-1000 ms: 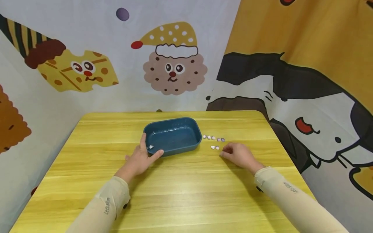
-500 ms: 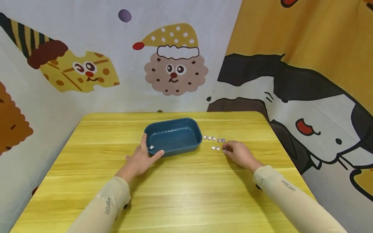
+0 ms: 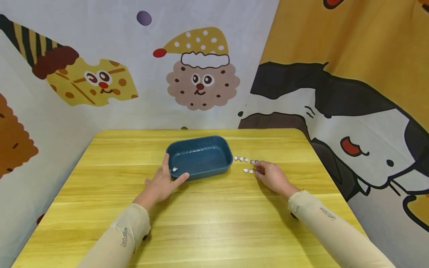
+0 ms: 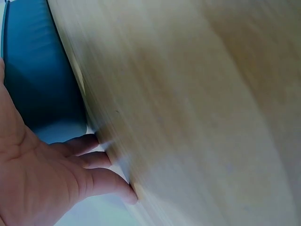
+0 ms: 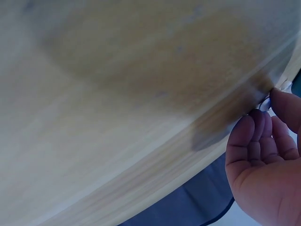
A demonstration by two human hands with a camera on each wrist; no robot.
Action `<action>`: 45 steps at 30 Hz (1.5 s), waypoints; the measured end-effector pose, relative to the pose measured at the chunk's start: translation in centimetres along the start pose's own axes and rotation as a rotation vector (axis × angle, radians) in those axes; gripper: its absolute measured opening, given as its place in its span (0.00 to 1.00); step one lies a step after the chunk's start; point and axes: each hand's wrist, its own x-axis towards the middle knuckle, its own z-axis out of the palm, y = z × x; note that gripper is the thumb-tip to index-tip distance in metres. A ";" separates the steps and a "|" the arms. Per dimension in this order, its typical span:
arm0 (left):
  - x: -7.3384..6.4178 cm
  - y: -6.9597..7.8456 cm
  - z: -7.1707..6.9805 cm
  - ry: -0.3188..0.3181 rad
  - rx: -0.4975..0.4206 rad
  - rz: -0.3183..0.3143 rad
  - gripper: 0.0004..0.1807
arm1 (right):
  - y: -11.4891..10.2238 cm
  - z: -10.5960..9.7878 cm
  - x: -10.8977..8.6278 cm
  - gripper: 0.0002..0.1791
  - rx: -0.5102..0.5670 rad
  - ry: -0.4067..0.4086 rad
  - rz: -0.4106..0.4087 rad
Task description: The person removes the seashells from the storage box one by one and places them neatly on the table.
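A dark teal rectangular tub stands on the table, with one small whitish shell in its near left corner. My left hand rests at that corner, its thumb along the near side and its index finger at the left rim. In the left wrist view its other fingers reach down to the tabletop. To the right of the tub my right hand has thumb and fingertips about a small shell at the table surface. This shell is at the right end of a short row of pale shells.
Farther back lies a longer row of several white and purple shells, close to the tub's right side. The yellow wooden table ends before a cartoon-printed cloth.
My right hand has shifted slightly, and its fingers now reach closer to the far row. A small shell has come into sight at its fingertips. My left hand and the tub stay put.
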 end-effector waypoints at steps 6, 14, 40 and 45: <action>0.0 0.2 0.1 0.006 -0.006 0.005 0.69 | -0.1 -0.1 0.1 0.17 -0.008 0.008 0.006; 0.3 0.1 0.4 -0.012 -0.006 -0.002 0.69 | -1.3 -0.5 -0.3 0.17 0.029 0.058 0.011; 0.1 -0.6 0.1 -0.011 -0.016 0.000 0.69 | -22.6 7.1 10.4 0.22 0.000 -0.523 -0.210; 0.0 -0.5 -0.1 0.004 -0.024 0.005 0.70 | -23.2 7.4 10.6 0.18 0.051 -0.612 -0.206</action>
